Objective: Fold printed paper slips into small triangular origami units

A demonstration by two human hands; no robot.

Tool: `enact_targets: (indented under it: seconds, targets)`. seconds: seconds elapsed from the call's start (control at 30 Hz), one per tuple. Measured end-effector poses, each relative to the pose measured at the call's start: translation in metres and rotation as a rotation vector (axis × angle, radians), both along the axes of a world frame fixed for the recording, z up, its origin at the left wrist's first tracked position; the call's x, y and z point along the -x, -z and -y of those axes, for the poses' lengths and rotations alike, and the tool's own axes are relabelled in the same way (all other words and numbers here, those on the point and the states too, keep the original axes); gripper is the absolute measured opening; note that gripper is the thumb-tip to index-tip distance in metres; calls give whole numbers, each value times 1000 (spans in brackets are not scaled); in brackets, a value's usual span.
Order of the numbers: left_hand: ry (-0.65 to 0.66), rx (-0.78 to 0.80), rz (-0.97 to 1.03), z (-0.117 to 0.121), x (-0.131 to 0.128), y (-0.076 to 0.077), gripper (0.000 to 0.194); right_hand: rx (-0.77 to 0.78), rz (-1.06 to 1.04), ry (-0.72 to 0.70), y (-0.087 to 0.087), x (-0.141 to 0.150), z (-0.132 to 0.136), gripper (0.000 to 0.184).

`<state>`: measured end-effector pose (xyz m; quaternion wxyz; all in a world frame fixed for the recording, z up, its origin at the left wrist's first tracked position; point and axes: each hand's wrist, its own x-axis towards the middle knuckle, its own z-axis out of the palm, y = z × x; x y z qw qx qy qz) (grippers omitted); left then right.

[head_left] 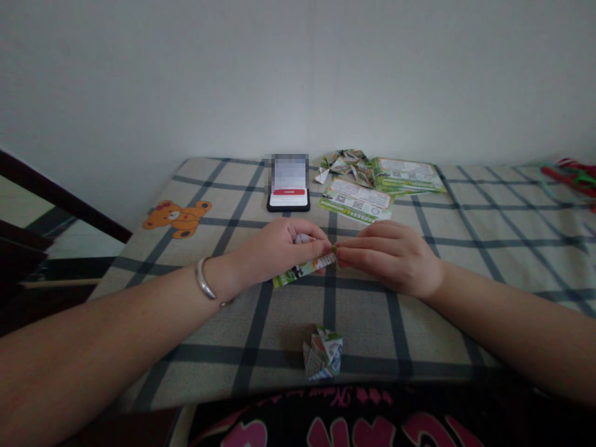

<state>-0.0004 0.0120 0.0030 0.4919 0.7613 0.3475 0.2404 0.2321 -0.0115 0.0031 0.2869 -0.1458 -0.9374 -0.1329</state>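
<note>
Between my hands is a folded strip of printed green paper (302,270), held just above the checked cloth. My left hand (284,251) is closed on its upper edge with thumb and fingers, and a silver bangle circles that wrist. The fingers of my right hand (391,257) pinch the strip's right end, partly hiding it. Nearer to me stands a small folded paper piece (323,352) made of interlocked printed sections. Beyond my hands lies a flat printed leaflet (356,200).
A phone (288,200) with a lit screen lies at the back, beside a pile of folded paper pieces (345,164) and a stack of leaflets (410,175). An orange bear shape (176,218) is at the left. Red and green strands (572,177) lie far right. A wall (298,81) borders the table (209,329).
</note>
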Motion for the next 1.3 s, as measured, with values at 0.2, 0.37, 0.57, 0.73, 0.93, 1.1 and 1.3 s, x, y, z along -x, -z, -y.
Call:
enact_targets:
  seconds: [0.2,0.37,0.57,0.73,0.93,1.1,1.3]
  targets:
    - [-32,-124,-45,0,-2,1,17,42,9,23,0,1,1,14]
    - [-109,-389,-53,10,-5,0,9,323,-137,168,3,9,3,7]
    - [-85,-844,-107,17,-6,0,10,914,-396,215,4,20,5,3]
    - [-54,-1037,-193,18,-7,1,13,1009,-390,262,1,25,10,5]
    - [-38,-1014,-212,17,-7,2,12,1023,-371,290,1,26,10,5]
    - [-51,-931,-166,16,-6,2,13,1049,-391,316,4,24,7,6]
    - [-86,-813,-109,18,-5,-2,12,1189,-460,267,7,21,3,6]
